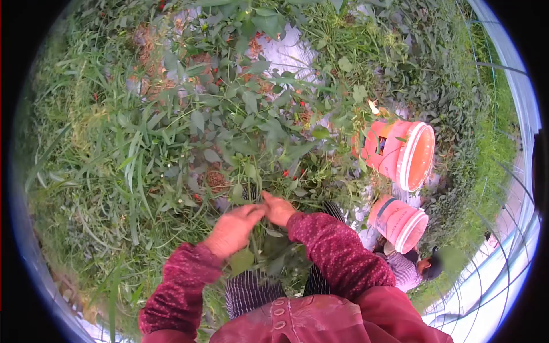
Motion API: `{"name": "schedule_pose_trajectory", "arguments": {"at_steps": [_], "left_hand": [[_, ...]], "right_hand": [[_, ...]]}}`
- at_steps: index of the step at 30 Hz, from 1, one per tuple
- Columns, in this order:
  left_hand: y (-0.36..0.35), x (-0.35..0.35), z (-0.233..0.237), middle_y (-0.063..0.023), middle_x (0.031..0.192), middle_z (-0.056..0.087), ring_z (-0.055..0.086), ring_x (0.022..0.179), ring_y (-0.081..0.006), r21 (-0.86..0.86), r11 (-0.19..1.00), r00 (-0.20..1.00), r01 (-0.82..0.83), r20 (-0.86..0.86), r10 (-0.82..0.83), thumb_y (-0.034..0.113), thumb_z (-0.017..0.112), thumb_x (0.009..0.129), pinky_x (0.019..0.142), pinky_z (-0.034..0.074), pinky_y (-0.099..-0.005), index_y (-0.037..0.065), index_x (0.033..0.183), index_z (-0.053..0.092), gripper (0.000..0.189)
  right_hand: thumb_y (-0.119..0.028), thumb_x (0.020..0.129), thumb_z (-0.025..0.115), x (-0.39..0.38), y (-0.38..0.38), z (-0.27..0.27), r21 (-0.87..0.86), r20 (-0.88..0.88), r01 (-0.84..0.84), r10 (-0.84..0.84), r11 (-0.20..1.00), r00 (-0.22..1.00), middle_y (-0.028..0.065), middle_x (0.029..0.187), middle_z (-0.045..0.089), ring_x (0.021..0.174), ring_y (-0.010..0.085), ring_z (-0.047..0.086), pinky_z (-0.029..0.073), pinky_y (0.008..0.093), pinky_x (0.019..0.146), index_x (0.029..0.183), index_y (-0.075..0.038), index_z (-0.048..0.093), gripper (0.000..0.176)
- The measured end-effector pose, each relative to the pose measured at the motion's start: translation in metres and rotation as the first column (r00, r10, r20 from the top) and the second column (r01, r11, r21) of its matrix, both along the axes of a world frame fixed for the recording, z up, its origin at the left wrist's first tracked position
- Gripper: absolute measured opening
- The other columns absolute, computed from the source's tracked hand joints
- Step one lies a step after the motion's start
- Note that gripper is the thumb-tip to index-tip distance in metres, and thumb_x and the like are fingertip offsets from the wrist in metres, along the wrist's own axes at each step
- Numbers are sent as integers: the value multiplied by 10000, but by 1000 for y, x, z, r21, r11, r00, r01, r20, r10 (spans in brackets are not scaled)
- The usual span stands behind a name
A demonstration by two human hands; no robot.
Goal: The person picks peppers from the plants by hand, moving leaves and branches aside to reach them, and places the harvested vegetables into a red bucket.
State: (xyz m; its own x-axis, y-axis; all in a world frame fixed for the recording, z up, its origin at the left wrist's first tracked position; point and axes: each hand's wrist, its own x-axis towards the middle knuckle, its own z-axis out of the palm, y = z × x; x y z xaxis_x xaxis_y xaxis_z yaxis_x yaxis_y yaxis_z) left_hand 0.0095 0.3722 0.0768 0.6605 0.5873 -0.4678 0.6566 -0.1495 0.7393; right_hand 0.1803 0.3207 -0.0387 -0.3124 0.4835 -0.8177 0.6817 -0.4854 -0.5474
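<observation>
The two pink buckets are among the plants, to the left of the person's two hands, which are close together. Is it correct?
Only the side is wrong: the head view shows the two pink buckets to the right of the left hand and right hand.

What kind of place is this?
It looks like a farm or big garden: there are leafy plants with little red fruits, pinkish buckets, and plastic sheeting along one side.
</observation>
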Motion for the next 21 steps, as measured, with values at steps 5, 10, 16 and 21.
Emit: {"name": "schedule_pose_trajectory", "arguments": {"at_steps": [5,10,16,21], "left_hand": [[67,14,-47,-144,864,653,649,777,-268,12,978,977,-209,-29,209,-34,508,750,709,525,-344,48,1002,626,290],[121,69,-141,-151,873,627,618,796,-321,228,944,965,-239,-49,257,12,489,757,731,507,-379,35,937,633,231],[77,67,-203,-154,904,581,610,816,-319,130,939,843,318,-492,-218,4,543,701,689,513,-394,15,877,598,185],[111,86,-201,-136,887,572,627,772,-215,326,804,742,497,-640,-199,36,555,711,628,519,-323,18,1142,493,437]], "right_hand": [[-283,856,550,-12,-4,5,103,-9,-247,250,963,968,199,834,641,789,361,628,496,434,700,1154,69,426,478],[-336,838,583,-2,-18,-12,238,-106,-222,252,946,962,205,840,627,784,345,628,497,413,696,1151,103,397,570],[-329,843,578,17,-2,-23,201,-243,-105,153,974,958,176,777,616,742,351,621,489,441,664,1002,17,483,393],[-323,873,530,27,17,-38,293,-277,39,46,955,960,156,624,583,612,358,593,466,464,561,755,-44,542,303]]}}
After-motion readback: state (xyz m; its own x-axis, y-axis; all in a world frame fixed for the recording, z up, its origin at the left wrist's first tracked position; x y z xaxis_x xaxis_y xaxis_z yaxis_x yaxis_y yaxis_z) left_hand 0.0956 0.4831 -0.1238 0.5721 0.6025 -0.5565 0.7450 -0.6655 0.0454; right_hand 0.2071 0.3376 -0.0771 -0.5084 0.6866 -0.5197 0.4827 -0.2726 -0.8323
